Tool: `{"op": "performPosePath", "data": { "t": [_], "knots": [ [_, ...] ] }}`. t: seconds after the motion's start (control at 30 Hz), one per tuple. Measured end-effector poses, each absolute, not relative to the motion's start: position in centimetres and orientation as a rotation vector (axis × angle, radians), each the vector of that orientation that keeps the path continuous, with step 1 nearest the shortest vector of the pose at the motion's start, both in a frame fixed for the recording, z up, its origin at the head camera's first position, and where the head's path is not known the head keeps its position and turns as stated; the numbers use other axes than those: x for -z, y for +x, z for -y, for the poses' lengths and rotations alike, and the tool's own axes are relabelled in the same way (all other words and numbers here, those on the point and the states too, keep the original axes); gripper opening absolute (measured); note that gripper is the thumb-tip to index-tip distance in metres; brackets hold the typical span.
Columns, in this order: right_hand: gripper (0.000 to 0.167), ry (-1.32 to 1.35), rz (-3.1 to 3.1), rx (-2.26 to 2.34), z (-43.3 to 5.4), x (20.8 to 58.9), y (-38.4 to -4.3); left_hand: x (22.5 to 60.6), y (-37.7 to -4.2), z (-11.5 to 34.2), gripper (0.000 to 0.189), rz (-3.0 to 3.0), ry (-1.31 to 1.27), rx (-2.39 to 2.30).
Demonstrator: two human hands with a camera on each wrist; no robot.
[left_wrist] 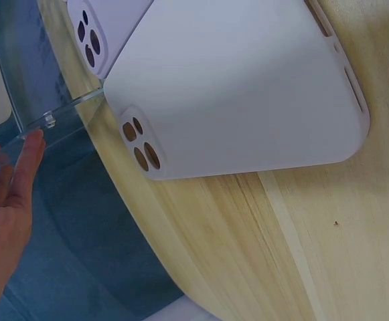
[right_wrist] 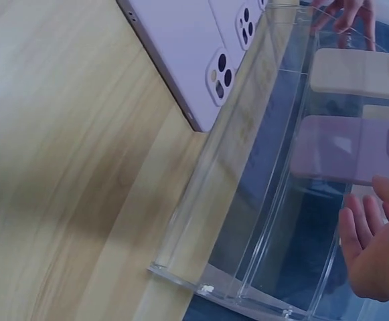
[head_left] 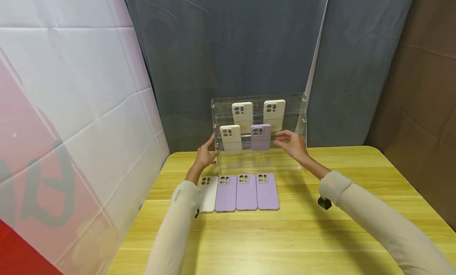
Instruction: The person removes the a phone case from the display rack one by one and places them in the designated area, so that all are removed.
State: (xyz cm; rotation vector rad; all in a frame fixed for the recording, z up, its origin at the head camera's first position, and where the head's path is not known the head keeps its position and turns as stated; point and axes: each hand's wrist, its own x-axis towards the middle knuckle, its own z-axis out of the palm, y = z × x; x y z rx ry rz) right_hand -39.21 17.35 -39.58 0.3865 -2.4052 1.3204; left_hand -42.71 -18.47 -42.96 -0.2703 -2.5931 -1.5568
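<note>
A clear acrylic display stand [head_left: 260,164] holds several phone cases in tiers. Two white cases, one at upper left [head_left: 242,118] and one at upper right [head_left: 274,114], lean on the higher tier. Below them stand a white case [head_left: 230,140] and a purple phone case [head_left: 261,138]. At the stand's left side panel, my left hand [head_left: 205,154] grips the edge with thumb and fingers. My right hand [head_left: 291,143] hovers just right of the purple case, fingers loosely bent and holding nothing. In the right wrist view its fingertips [right_wrist: 356,217] are close beside that case [right_wrist: 341,148].
In front of the stand, a white case [head_left: 209,195] and three purple cases [head_left: 246,193] lie in a row on the wooden table [head_left: 249,243]. A dark grey curtain [head_left: 228,49] hangs behind, with a white cloth wall [head_left: 89,77] at left and brown cloth [head_left: 420,88] at right.
</note>
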Motion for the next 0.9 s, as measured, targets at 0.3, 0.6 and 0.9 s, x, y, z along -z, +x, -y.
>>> {"op": "performPosePath", "data": {
  "t": [0.3, 0.6, 0.9],
  "knots": [
    [0.036, 0.408, 2.334, -1.382, -16.6, 38.7, -39.9, 42.9, -42.7, 18.5, 0.083, 2.597, -0.265, 1.575],
    [0.038, 0.445, 2.253, -1.403, -15.5, 38.1, -40.9, 43.0, -42.6, 18.5, 0.082, 2.595, -0.274, 1.562],
    [0.034, 0.446, 2.243, -1.465, -14.7, 37.9, -41.0, 43.0, -42.5, 18.5, 0.081, 2.614, -0.269, 1.504]
  ]
}}
